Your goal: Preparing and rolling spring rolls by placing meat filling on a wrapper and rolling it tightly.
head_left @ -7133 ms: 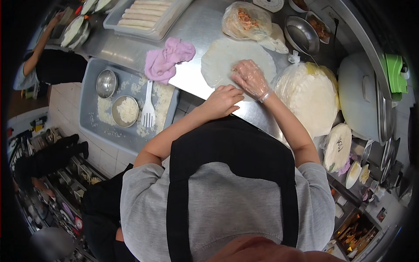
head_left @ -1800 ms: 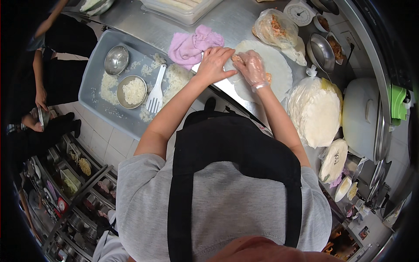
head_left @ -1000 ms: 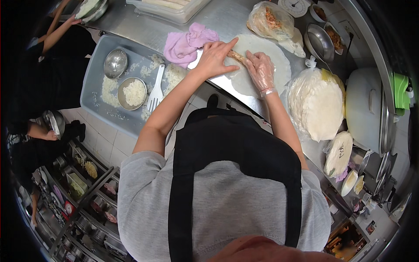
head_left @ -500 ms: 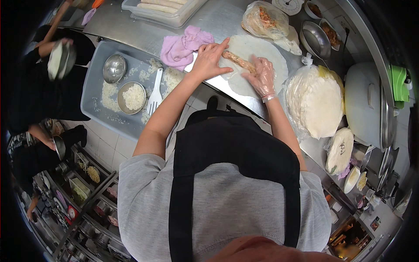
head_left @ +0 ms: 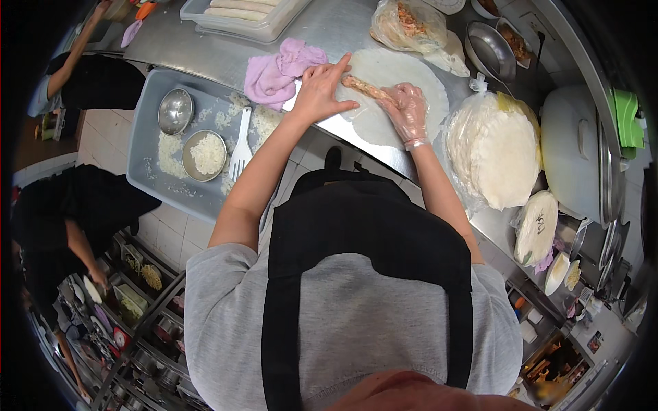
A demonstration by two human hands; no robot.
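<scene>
A round, pale, thin dough sheet (head_left: 404,67) lies on the steel table, with a narrow strip of orange-brown filling (head_left: 364,88) across it. In a clear plastic glove, my right hand (head_left: 408,113) curls its fingers round the right end of the strip. My bare left hand (head_left: 322,92) rests at the sheet's left edge, thumb and forefinger spread wide near the strip's other end. It holds nothing. Beside it lies a crumpled purple cloth (head_left: 271,77). Behind the sheet stands a plastic bag (head_left: 415,29) of the same-looking filling.
At left is a grey tub (head_left: 147,154) with metal bowls, white grains and a white slotted spatula (head_left: 242,144). A bagged stack of dough sheets (head_left: 497,157) sits right. Pale rolls fill a plastic container (head_left: 236,31) at the back. Co-workers (head_left: 62,219) are at the far left.
My right hand has turned, its fingers now closer round the strip's right end. My left hand stays spread by the sheet. The view has shifted slightly, and co-workers at left have moved.
</scene>
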